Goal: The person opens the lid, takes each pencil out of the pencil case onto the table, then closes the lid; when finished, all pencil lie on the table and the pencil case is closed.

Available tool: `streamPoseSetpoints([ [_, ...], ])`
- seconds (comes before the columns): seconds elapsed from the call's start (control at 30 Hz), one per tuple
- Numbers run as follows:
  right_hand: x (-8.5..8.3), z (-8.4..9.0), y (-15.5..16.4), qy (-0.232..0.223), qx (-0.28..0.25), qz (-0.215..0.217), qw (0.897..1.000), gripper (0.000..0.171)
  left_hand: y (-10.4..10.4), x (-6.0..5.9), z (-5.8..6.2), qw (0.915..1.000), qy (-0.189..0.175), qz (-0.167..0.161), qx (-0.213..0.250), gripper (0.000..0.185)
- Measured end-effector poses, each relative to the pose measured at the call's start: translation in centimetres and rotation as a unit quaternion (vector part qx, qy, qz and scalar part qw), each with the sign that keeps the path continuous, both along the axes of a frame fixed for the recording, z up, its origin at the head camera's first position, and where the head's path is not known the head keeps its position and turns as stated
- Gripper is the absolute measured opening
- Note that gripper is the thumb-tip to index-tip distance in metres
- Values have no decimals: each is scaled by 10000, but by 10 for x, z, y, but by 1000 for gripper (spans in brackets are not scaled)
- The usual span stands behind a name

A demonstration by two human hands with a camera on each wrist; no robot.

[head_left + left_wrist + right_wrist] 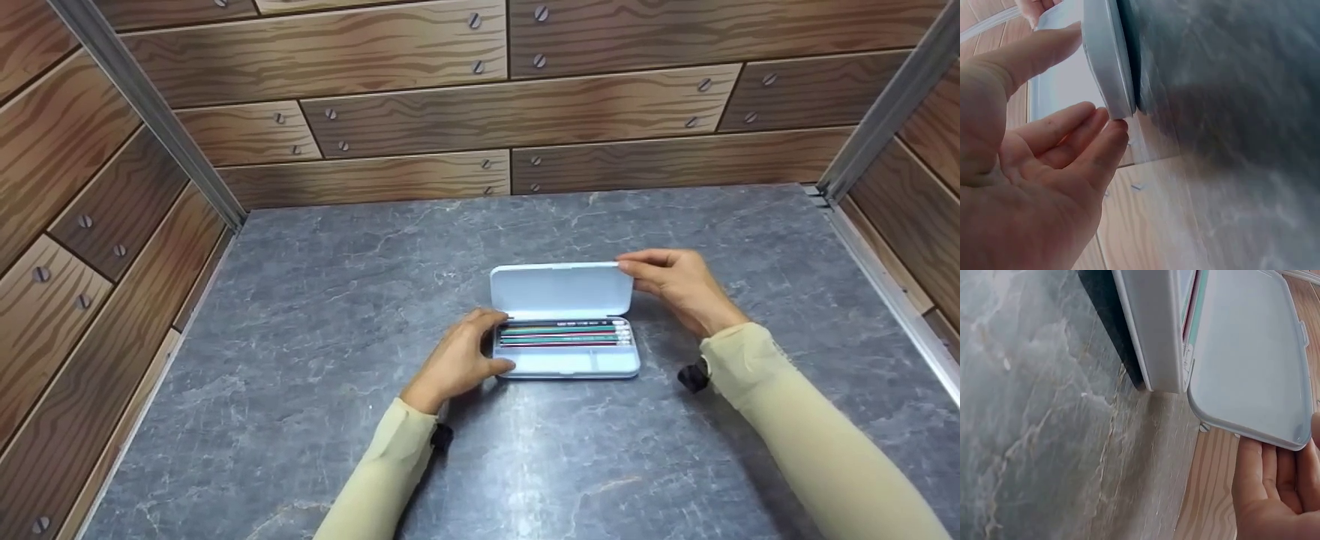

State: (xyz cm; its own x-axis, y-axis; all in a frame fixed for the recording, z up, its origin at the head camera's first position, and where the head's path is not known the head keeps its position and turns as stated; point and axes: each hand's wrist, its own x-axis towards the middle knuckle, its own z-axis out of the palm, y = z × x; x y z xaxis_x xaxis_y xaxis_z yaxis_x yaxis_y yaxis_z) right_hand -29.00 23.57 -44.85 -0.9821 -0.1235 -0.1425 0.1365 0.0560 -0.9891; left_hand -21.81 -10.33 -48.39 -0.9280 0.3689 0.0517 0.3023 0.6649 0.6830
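Observation:
A light blue pencil case [551, 364] lies on the table with its lid [561, 292] raised at the back. Several pencils [562, 334], green, red and dark with white ends toward the right, lie side by side in its rear part; the front part shows bare plastic. My left hand [459, 358] holds the left end of the case, thumb at the front corner and fingers at the back. In the left wrist view the thumb lies on the rim of the case [1107, 62]. At the lid's upper right corner my right hand [681, 286] pinches the edge.
The case sits on a grey marbled tabletop [360, 315]. Wood-patterned panels [420, 120] wall it in at the back and both sides, with metal posts [161, 120] at the corners. A dark wrist device [694, 376] hangs under the right sleeve.

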Motion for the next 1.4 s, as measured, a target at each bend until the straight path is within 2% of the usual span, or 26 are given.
streamPoseSetpoints([
  [0.1, 2, 1, -1, 119, 452, -22, 9989, 55, 1, 1, 0, 9999, 53, -22, -115, 71],
  [0.17, 5, 4, -2, 364, 975, -64, 9945, 54, 1, 1, 1, 9998, 82, 1, -170, 71],
  [0.23, 10, 9, -5, 888, 1564, -220, 9834, 47, 1, 1, 2, 9998, 120, 11, -187, 71],
  [0.27, 14, 11, -8, 1276, 1876, -350, 9733, 42, 2, 1, 3, 9997, 128, 7, -194, 71],
  [0.33, 23, 18, -14, 2229, 2375, -594, 9436, 30, 2, 1, 4, 9996, 169, -20, -232, 71],
  [0.4, 32, 24, -21, 3309, 2699, -648, 9019, 17, 2, 0, 6, 9994, 217, -38, -265, 71],
  [0.47, 40, 27, -29, 4202, 2889, -304, 8596, 12, 2, -1, 7, 9992, 252, -28, -301, 71],
  [0.53, 46, 27, -36, 4713, 2988, 427, 8287, 13, 2, -1, 9, 9991, 272, -1, -327, 71],
  [0.6, 49, 23, -40, 4760, 3211, 1161, 8104, 14, 2, -1, 9, 9990, 290, 23, -353, 71],
  [0.63, 49, 19, -41, 4670, 3350, 1457, 8053, 14, 2, -1, 9, 9989, 288, 36, -368, 71],
  [0.7, 47, 10, -41, 4398, 3727, 1834, 7963, 14, 2, 0, 8, 9988, 289, 48, -381, 70],
  [0.83, 42, -10, -35, 3986, 4325, 2105, 7809, 19, 3, 3, 4, 9988, 243, 44, -415, 70],
  [1.0, 40, -21, -32, 4096, 4433, 2200, 7664, 22, 3, 2, 2, 9988, 231, 16, -431, 71],
  [1.1, 42, -21, -34, 4051, 4525, 2208, 7632, 22, 3, 2, 3, 9988, 237, 19, -436, 71],
  [1.2, 43, -21, -36, 3820, 4615, 2241, 7687, 23, 3, 4, 3, 9987, 231, 26, -454, 70],
  [1.4, 42, -22, -40, 3460, 4531, 2223, 7909, 16, 4, 5, 2, 9985, 275, 27, -472, 70],
])
